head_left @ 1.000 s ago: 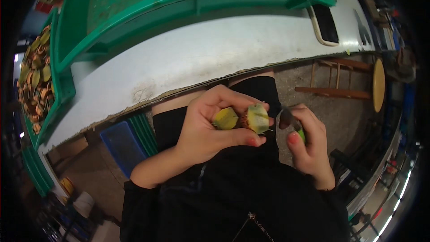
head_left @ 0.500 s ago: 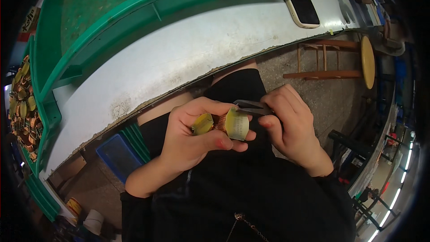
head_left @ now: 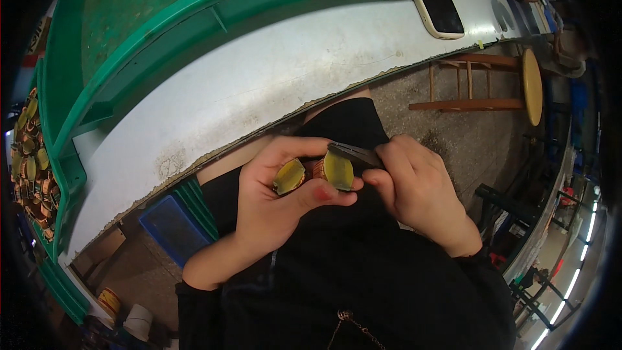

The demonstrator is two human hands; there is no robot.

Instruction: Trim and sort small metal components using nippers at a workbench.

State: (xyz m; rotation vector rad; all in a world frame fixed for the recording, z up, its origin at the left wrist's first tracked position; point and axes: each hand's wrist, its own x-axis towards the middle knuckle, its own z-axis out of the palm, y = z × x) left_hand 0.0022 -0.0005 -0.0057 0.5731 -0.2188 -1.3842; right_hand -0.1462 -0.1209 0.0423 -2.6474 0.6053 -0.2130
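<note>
My left hand (head_left: 269,185) is closed around a copper-wound coil (head_left: 320,170) with yellow-green end flaps, held above my lap. One flap faces left, toward the palm, and the other faces right. My thumb presses on its near side, and the index finger reaches over the far side. My right hand (head_left: 421,188) is closed on a dark metal tool with two narrow blades (head_left: 353,152), seemingly snips or tweezers. Its tips touch or nearly touch the upper edge of the right flap. The tool's handles are hidden in my fingers.
Beyond my lap runs a white table (head_left: 259,84) with a chipped edge. A large green tray (head_left: 149,52) and a phone (head_left: 440,10) rest on it. Many similar coils (head_left: 35,168) fill a bin at left. A blue crate (head_left: 172,227) and a wooden stool (head_left: 531,87) stand below.
The coil has turned in my left hand, so the right flap faces differently. The tool's blades have come closer together and shifted slightly left and up along the flap's edge.
</note>
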